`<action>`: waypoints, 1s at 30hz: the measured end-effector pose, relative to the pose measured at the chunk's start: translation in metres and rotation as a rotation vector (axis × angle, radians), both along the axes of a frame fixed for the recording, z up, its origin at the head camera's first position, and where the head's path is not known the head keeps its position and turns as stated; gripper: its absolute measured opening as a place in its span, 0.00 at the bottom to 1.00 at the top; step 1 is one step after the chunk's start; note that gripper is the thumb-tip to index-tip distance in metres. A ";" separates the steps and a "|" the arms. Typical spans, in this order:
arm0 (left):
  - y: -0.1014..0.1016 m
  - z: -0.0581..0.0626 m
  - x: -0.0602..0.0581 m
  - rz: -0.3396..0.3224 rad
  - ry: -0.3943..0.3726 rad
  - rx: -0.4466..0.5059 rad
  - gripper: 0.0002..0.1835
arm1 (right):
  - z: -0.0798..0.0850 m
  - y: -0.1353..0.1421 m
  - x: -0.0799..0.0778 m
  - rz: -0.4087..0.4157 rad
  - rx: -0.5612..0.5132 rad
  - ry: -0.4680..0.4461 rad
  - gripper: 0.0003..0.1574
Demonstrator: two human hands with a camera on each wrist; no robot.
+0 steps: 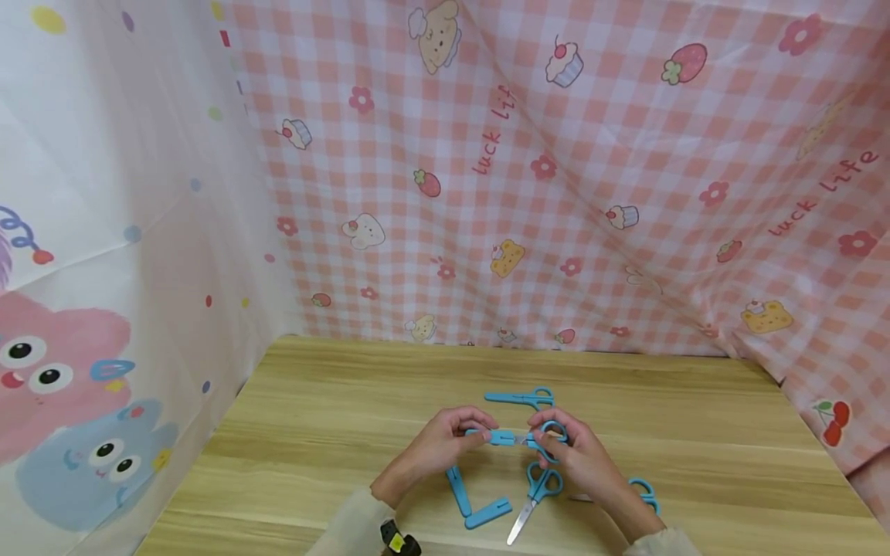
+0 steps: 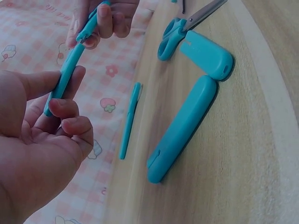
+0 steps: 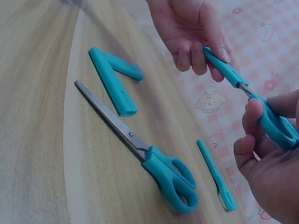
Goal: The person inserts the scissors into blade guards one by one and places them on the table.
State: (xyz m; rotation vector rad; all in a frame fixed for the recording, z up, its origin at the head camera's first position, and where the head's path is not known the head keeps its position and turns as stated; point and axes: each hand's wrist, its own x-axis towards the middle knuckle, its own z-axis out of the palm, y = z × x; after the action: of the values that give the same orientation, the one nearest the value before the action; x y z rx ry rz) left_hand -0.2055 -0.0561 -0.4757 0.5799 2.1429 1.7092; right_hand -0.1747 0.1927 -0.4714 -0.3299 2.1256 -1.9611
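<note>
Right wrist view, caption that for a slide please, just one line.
Left grip pinches a blue sheath; right grip holds scissors partly inside it; a bare-bladed pair lies on the table.

Blades (image 3: 245, 89) partly hidden in sheath (image 3: 226, 68), rightmost scissors (image 1: 650, 499) partly behind right forearm (image 1: 623, 503), sleeves (image 1: 351, 527) cropped

In the head view, a hand could pass over the bare pale wooden tabletop (image 1: 313, 409) at lower left and far lower right, as far as the pink-and-white checked cloth (image 1: 417, 232) walling off the back. At lower centre, the left hand (image 1: 445, 439) and right hand (image 1: 573, 448) bar the way, with sheathed blue plastic scissors (image 1: 514, 398) just beyond; two flat blue plastic covers (image 1: 489, 513) and blue-handled scissors with bare steel blades (image 1: 536, 494) obstruct the bottom centre.
</note>
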 end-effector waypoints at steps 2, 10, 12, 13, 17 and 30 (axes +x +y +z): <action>0.000 0.000 0.000 0.002 0.004 -0.006 0.09 | 0.000 0.000 0.000 0.002 0.003 0.000 0.15; 0.001 -0.003 -0.001 0.043 0.002 0.008 0.12 | -0.001 -0.001 0.001 0.020 0.021 0.014 0.16; 0.001 -0.003 0.000 0.050 0.002 0.009 0.11 | -0.001 -0.001 0.001 0.013 0.027 0.017 0.16; 0.001 -0.003 0.000 0.053 -0.002 0.007 0.11 | -0.002 -0.001 0.001 0.007 0.026 0.016 0.16; 0.000 -0.003 0.000 0.054 -0.014 0.013 0.11 | -0.003 -0.002 0.000 -0.028 0.013 0.006 0.17; -0.005 -0.002 0.001 0.024 -0.074 0.032 0.09 | -0.004 -0.002 0.002 -0.059 -0.001 0.007 0.16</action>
State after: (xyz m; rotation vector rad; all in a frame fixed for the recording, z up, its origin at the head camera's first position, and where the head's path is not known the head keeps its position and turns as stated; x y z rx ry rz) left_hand -0.2049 -0.0612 -0.4781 0.4935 2.0828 1.7531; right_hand -0.1728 0.1907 -0.4751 -0.2782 2.1623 -1.9961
